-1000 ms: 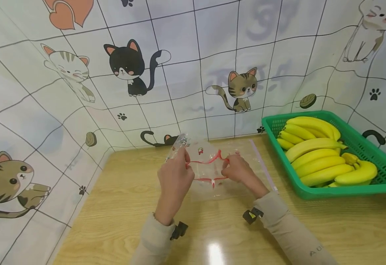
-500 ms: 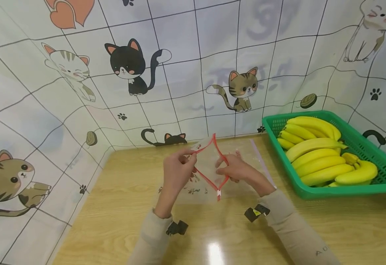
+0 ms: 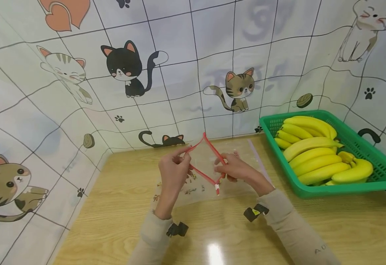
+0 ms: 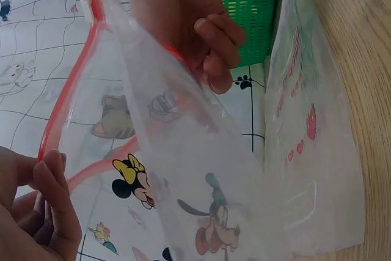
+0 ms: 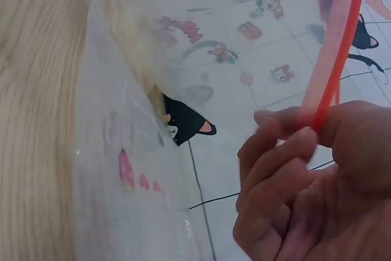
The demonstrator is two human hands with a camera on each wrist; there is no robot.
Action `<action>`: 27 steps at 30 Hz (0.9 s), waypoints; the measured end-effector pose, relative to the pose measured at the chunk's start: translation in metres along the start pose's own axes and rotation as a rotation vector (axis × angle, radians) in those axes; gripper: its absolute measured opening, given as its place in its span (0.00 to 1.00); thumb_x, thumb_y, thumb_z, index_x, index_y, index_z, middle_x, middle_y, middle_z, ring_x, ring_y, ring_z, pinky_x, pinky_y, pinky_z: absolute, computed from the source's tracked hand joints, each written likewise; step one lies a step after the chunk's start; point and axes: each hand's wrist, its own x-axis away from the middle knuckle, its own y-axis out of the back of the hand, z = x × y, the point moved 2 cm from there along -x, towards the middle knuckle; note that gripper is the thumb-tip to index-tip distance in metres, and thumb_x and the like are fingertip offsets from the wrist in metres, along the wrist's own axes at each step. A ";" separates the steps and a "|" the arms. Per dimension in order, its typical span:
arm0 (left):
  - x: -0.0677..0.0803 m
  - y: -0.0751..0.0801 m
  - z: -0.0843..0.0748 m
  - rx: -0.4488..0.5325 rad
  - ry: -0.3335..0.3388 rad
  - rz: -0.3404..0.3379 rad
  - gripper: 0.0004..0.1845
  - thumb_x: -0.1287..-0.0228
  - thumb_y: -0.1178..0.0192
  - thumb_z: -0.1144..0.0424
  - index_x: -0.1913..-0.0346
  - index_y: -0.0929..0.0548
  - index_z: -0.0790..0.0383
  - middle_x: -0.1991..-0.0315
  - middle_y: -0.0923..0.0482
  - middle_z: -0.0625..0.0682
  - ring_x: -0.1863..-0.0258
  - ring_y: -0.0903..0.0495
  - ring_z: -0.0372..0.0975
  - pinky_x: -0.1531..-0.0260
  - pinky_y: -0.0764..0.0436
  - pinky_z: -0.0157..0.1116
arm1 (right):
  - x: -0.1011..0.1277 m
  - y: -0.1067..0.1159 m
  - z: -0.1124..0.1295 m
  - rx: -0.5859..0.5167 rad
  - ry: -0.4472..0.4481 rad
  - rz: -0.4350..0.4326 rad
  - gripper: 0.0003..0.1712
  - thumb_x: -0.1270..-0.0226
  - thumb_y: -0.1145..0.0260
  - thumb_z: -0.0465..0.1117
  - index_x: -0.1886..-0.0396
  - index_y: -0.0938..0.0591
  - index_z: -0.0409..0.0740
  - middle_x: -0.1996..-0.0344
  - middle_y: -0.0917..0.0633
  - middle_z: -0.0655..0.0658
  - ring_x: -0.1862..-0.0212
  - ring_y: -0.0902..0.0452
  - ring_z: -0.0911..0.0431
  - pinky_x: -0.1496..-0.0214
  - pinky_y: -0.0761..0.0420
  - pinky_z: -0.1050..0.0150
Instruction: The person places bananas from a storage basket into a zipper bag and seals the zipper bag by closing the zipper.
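Note:
A clear zip bag (image 4: 201, 169) with printed cartoon figures and a red zip edge is held up between both hands, its mouth spread into a diamond. My left hand (image 3: 174, 170) pinches the red edge on the left side. On the opposite side my right hand (image 3: 234, 167) pinches the red edge between thumb and fingers, as the right wrist view shows. A white slider (image 3: 217, 187) sits at the near corner of the zip. Beneath and to the right, a second clear bag (image 4: 314, 151) with a lilac edge and small strawberry prints lies on the table.
A green plastic basket (image 3: 312, 192) stands at the right, holding several bananas (image 3: 315, 158). The wooden table (image 3: 113, 221) meets a wall covering (image 3: 179, 73) with cat drawings at the back and left.
The bag's mouth has gone from a narrow, uneven gap to a wide diamond. My left hand has turned and regripped the red edge. During the last half second little has moved.

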 end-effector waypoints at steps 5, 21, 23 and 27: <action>-0.001 0.001 0.001 0.005 -0.012 -0.020 0.16 0.33 0.41 0.69 0.50 0.08 0.53 0.86 0.18 0.57 0.90 0.18 0.53 0.93 0.23 0.36 | 0.012 0.005 0.020 0.145 -0.007 -0.115 0.29 0.25 0.35 0.56 0.38 0.27 0.41 0.72 0.17 0.43 0.82 0.24 0.55 0.82 0.25 0.63; -0.002 0.010 0.003 0.025 0.027 -0.031 0.12 0.30 0.39 0.65 0.53 0.07 0.50 0.86 0.19 0.56 0.88 0.20 0.61 0.92 0.23 0.33 | 0.078 0.121 0.076 0.562 0.066 -0.231 0.26 0.22 0.39 0.50 0.34 0.27 0.39 0.50 0.13 0.30 0.73 0.16 0.56 0.70 0.18 0.60; -0.002 0.010 0.003 0.022 0.025 -0.030 0.12 0.30 0.40 0.65 0.53 0.07 0.52 0.86 0.18 0.56 0.88 0.19 0.58 0.91 0.22 0.34 | 0.077 0.146 0.071 0.614 0.053 -0.225 0.25 0.21 0.39 0.49 0.35 0.27 0.38 0.50 0.13 0.29 0.72 0.15 0.54 0.70 0.17 0.58; -0.001 0.010 0.004 0.020 0.025 -0.033 0.12 0.30 0.40 0.65 0.53 0.07 0.52 0.86 0.18 0.56 0.89 0.19 0.55 0.91 0.22 0.34 | 0.074 0.198 0.050 0.732 0.007 -0.230 0.24 0.21 0.40 0.47 0.36 0.27 0.33 0.49 0.14 0.25 0.68 0.13 0.51 0.66 0.15 0.52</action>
